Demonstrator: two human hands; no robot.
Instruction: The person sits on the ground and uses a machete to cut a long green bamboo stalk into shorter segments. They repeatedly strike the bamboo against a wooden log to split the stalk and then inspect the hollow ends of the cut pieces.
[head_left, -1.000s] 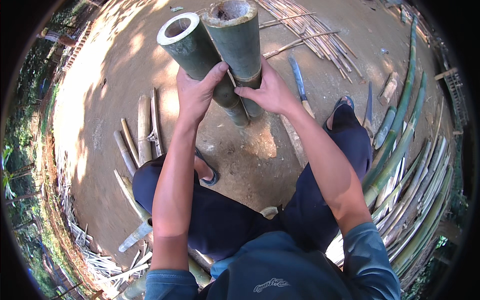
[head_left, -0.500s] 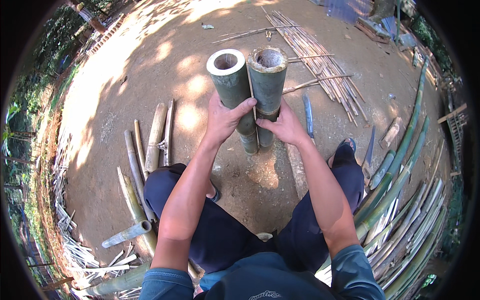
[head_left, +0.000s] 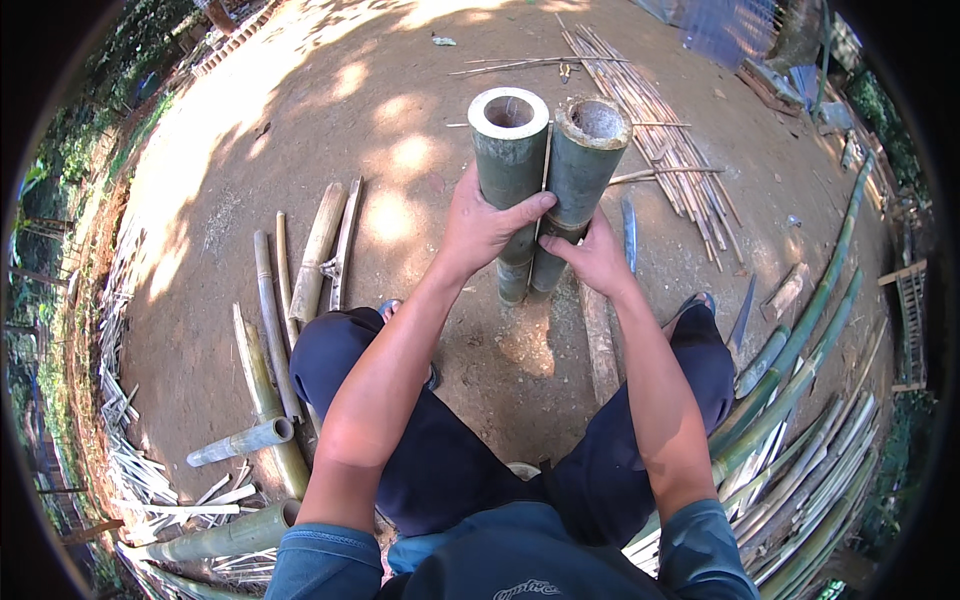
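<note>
- Left hand (head_left: pixel 490 222), just above the middle of the frame: its fingers are clamped around the left bamboo tube (head_left: pixel 512 165), thumb pointing right across it.
- Right hand (head_left: pixel 598 258), a little lower and to the right: its fingers are clamped on the right bamboo tube (head_left: pixel 585 180), thumb pointing left.
- Both green tubes stand side by side in the upper middle, open ends toward the top; the left rim is pale and smooth, the right one browner and rougher. Whether their lower ends touch the ground (head_left: pixel 470 400), I cannot tell.
- Upper right: a spread of thin sticks (head_left: pixel 665 150).
- Right of the right hand: a bluish blade (head_left: pixel 629 235).
- Right edge: long green poles (head_left: pixel 835 235); lower right, a pile of split strips (head_left: pixel 815 490).
- Lower left: a short bamboo piece (head_left: pixel 235 444).
</note>
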